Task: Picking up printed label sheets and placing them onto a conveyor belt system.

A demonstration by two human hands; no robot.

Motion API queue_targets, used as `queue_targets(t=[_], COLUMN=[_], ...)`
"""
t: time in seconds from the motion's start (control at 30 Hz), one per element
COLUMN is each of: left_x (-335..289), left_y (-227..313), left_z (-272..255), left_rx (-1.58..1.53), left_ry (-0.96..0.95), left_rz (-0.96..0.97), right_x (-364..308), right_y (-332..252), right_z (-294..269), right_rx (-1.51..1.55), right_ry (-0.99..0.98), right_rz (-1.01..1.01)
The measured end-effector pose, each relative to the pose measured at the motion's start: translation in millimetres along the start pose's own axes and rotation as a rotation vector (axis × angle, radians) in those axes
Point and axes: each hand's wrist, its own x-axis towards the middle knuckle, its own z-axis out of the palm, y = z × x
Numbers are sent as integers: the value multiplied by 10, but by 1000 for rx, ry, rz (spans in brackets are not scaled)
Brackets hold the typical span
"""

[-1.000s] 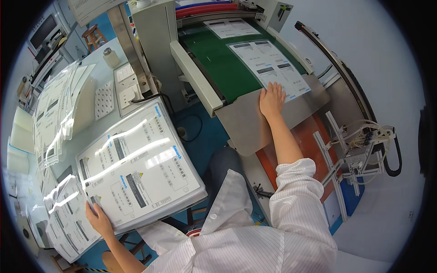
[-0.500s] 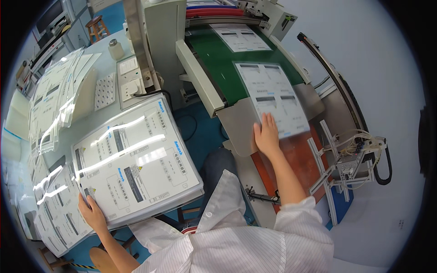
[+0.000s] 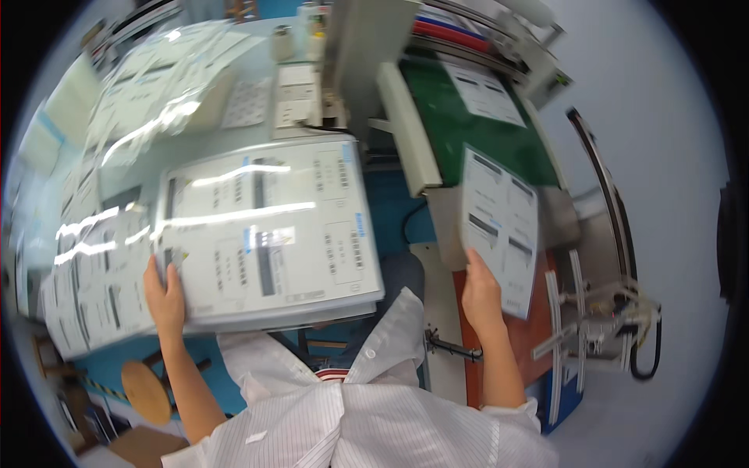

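A white printed sheet [image 3: 503, 222] with dark bars is tilted in my right hand [image 3: 482, 300], gripped at its near left edge. It hangs over the grey metal plate at the near end of the green conveyor belt [image 3: 437, 117]. On the table at left lies a thick stack of glossy printed sheets [image 3: 300, 253]. My left hand [image 3: 165, 300] rests against the stack's near left corner, thumb and fingers apart; part of the fingers is hard to make out. Another printed sheet [image 3: 484, 93] lies farther back on the belt.
Loose printed sheets [image 3: 160, 74] overlap at the table's far left, and more sheets [image 3: 101, 292] lie left of the stack. A bottle [image 3: 282, 43] stands at the back. Right of the belt is a metal-framed arm [image 3: 581, 327] with tubing. A wooden stool [image 3: 147, 392] stands below left.
My right hand has gone from lying flat on the sheet to gripping it, and the sheet is now lifted and tilted. The view has shifted, moving the table rightward. My left hand stays by the stack.
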Motion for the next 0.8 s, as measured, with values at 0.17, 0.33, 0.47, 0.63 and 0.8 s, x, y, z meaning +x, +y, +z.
queue_targets(t=[0.17,0.33,0.47,0.63,0.8], left_x=[-14,28,97,-13,-143], left_y=[257,582,406,291,328], left_z=[-73,-369,-527,-571,-654], left_rx=[7,-473,-1481,-1131,-917], left_ry=[16,41,-312,-341,-224], left_rz=[111,2,-604,-562,-402], right_x=[-8,-87,-82,-22,118], right_y=[-838,-1277,-1336,-1248,-1332], right_z=[-185,-190,-113,-7,83], right_rx=[218,252,200,33,-25], right_ry=[248,190,-27,-46,58], right_rz=[-404,-960,-1104,-999,-817])
